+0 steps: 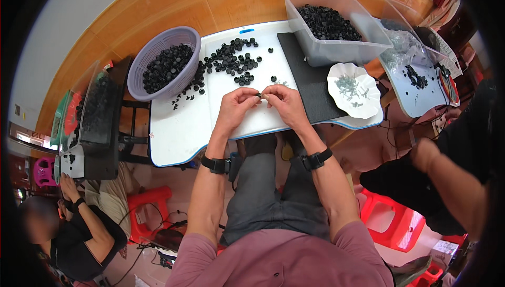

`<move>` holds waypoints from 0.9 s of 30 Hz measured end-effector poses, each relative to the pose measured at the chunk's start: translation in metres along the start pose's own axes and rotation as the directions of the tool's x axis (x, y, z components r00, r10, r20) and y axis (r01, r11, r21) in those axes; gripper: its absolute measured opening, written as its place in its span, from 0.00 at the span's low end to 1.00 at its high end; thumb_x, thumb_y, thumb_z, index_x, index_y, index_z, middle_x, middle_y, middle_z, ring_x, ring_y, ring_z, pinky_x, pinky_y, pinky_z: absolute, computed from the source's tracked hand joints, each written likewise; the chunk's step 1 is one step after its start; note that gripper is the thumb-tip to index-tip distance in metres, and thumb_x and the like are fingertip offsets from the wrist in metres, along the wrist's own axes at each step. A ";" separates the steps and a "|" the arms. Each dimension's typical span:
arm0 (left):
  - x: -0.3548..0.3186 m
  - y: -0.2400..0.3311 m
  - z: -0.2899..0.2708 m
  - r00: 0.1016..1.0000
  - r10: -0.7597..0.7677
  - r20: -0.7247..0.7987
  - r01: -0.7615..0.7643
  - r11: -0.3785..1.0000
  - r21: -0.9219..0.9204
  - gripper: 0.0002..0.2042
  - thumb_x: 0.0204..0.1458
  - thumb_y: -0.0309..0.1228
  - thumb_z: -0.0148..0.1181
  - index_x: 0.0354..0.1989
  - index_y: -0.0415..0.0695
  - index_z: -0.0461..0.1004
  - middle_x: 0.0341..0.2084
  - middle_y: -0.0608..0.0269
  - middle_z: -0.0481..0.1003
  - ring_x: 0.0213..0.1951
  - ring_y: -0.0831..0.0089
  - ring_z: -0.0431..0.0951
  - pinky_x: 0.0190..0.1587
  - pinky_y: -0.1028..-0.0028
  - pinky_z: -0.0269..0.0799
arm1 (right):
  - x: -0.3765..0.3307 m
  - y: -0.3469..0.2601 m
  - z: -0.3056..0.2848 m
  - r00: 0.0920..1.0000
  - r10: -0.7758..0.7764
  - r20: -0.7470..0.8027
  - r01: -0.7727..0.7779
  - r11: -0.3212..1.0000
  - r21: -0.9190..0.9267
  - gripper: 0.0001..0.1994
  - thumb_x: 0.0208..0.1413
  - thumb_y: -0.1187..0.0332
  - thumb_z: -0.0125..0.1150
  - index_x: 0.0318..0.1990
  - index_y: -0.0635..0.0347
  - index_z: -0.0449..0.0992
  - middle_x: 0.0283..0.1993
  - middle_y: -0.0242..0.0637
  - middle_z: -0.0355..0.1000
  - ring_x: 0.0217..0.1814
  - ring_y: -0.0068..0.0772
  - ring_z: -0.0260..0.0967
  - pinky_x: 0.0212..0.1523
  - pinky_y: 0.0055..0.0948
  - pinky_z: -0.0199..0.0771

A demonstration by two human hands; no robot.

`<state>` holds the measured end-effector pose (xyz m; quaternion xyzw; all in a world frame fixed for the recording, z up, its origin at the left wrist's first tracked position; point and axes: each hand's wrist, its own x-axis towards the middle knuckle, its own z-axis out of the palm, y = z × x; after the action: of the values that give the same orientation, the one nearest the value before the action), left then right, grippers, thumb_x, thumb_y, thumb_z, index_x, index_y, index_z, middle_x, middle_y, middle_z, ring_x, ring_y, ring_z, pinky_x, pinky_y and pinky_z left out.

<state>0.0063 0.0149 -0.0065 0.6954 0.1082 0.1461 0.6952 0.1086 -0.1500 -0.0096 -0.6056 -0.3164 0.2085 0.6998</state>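
My left hand (234, 109) and my right hand (286, 105) meet over the front of the white table (226, 121), fingertips pinched together. Between them is a small black part (258, 95), mostly covered by the fingers. Just beyond the hands, many black round caps (235, 62) lie loose on the tabletop. Smaller black pieces (188, 97) are strewn at the left, beside a purple basket (133, 79) full of black parts. On the right, a white scalloped dish (336, 101) holds small clear, pin-like pieces (349, 86).
A black mat (315, 93) lies under the dish. Behind it stands a clear plastic bin (342, 51) of black parts. Co-workers sit at both sides: a forearm (457, 176) at right, a hand (68, 186) at left. Red stools (392, 221) stand on the floor.
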 end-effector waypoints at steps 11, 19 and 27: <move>-0.004 0.001 0.001 1.000 0.011 -0.012 -0.010 0.999 0.039 0.10 0.58 0.22 0.67 0.47 0.34 0.79 0.39 0.56 0.84 0.41 0.75 0.84 0.46 0.78 0.79 | 0.003 0.007 0.004 0.998 -0.023 -0.050 0.017 0.992 -0.123 0.07 0.58 0.74 0.65 0.41 0.65 0.85 0.33 0.35 0.82 0.30 0.19 0.75 0.33 0.22 0.75; -0.005 0.001 0.003 1.000 -0.003 0.001 0.003 0.999 0.047 0.12 0.57 0.22 0.67 0.49 0.35 0.80 0.40 0.59 0.84 0.43 0.76 0.83 0.47 0.78 0.79 | 0.000 0.009 0.005 0.993 -0.053 -0.104 0.041 0.993 -0.114 0.06 0.57 0.75 0.66 0.40 0.65 0.85 0.32 0.33 0.81 0.31 0.18 0.75 0.33 0.22 0.74; -0.006 0.000 0.006 0.999 0.046 0.002 -0.046 0.998 0.044 0.11 0.58 0.22 0.66 0.48 0.35 0.79 0.40 0.61 0.83 0.43 0.77 0.82 0.48 0.78 0.78 | -0.002 0.006 0.004 0.991 -0.087 -0.097 0.075 0.990 -0.123 0.05 0.57 0.77 0.67 0.41 0.64 0.84 0.34 0.33 0.81 0.32 0.17 0.74 0.33 0.20 0.73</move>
<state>0.0026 0.0073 -0.0067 0.7131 0.0947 0.1593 0.6762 0.1049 -0.1474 -0.0154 -0.6427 -0.3163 0.1293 0.6857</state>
